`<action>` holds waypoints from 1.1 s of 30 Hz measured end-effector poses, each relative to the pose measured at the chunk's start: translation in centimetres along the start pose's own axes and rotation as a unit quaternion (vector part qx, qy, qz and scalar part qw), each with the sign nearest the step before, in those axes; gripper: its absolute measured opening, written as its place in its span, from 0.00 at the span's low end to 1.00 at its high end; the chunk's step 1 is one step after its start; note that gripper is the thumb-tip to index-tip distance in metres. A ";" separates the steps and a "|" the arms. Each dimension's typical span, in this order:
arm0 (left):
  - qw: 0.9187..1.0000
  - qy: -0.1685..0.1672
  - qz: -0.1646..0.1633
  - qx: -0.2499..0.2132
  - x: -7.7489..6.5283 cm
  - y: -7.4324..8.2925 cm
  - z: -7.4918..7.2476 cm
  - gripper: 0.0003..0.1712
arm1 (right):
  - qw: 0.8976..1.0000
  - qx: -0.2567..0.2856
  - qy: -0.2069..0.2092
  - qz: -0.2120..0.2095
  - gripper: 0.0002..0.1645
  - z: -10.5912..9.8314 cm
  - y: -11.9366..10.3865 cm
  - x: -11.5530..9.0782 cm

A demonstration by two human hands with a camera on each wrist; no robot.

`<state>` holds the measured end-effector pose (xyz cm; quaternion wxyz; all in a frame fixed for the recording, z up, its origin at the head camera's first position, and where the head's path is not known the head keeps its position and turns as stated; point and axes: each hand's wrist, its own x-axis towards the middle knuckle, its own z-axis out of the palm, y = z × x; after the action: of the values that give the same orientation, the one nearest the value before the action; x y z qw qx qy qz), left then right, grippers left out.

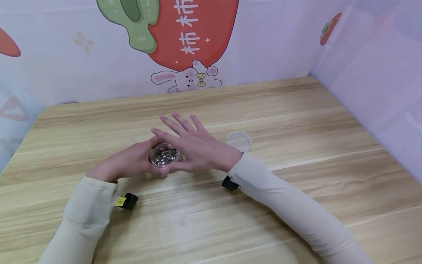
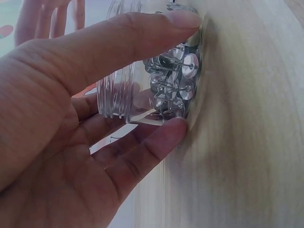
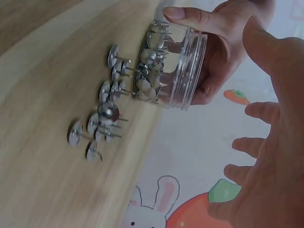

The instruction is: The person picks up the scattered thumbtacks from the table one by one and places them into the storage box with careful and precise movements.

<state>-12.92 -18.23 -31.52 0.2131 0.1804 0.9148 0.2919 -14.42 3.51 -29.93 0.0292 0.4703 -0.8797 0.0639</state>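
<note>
While the left hand [image 1: 136, 157] grips the clear jar [image 3: 190, 71] upright on the table [image 1: 296, 146], the right hand [image 1: 202, 148] spreads beside it, holding nothing — a careless knock could tip it, or the loose thumbtacks [image 3: 108, 112] nearby prick skin.

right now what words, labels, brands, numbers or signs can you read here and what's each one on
"柿柿": printed in white on the red fruit of the wall hanging
Yellow tag by the left sleeve: dark marks, too small to read
Green leaf print: small pale marks, cannot tell if they are letters
Clear jar: no readable text visible
</note>
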 end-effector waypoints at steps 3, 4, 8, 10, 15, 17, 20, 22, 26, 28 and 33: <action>1.000 0.006 0.000 0.008 0.0 0.1 0.1 0.50 | 1.000 0.004 0.002 0.006 0.55 -0.2 0.3 -0.5; 1.000 0.008 0.000 0.010 0.0 0.1 0.1 0.49 | 1.000 0.006 0.002 0.007 0.55 -0.3 0.4 -0.7; 1.000 0.013 0.001 0.015 0.0 0.1 0.1 0.46 | 1.000 0.008 -0.002 0.007 0.55 -0.3 1.2 -1.8; 1.000 0.016 0.005 0.019 0.0 0.1 0.1 0.46 | 1.000 0.008 -0.004 0.003 0.55 -0.1 1.7 -2.4; 1.000 0.017 0.003 0.026 0.1 0.2 0.1 0.46 | 1.000 0.019 -0.011 0.003 0.56 0.4 3.2 -4.1; 1.000 0.016 0.000 0.026 0.0 0.2 0.1 0.46 | 1.000 0.027 -0.014 0.006 0.56 0.6 3.7 -4.7; 1.000 0.014 0.001 0.024 0.0 0.3 0.1 0.47 | 0.999 0.035 -0.018 0.004 0.56 0.6 4.2 -5.1; 1.000 0.014 0.003 0.026 -0.1 0.3 0.1 0.47 | 0.999 0.044 -0.024 0.003 0.55 0.6 4.4 -5.3; 0.999 0.015 0.010 0.029 -0.1 0.3 0.1 0.47 | 0.998 0.052 -0.038 -0.003 0.51 0.5 4.8 -5.5; 0.999 0.017 0.011 0.031 0.0 0.2 0.1 0.47 | 0.998 0.054 -0.044 -0.003 0.47 0.5 4.9 -5.5; 0.999 0.018 0.016 0.035 0.1 0.1 0.2 0.46 | 0.996 0.067 -0.052 -0.009 0.32 0.5 5.0 -5.4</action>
<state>-12.84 -18.00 -31.61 0.1855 0.1969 0.9251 0.2665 -15.63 10.61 -31.50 -0.0474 0.4815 -0.8697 0.0980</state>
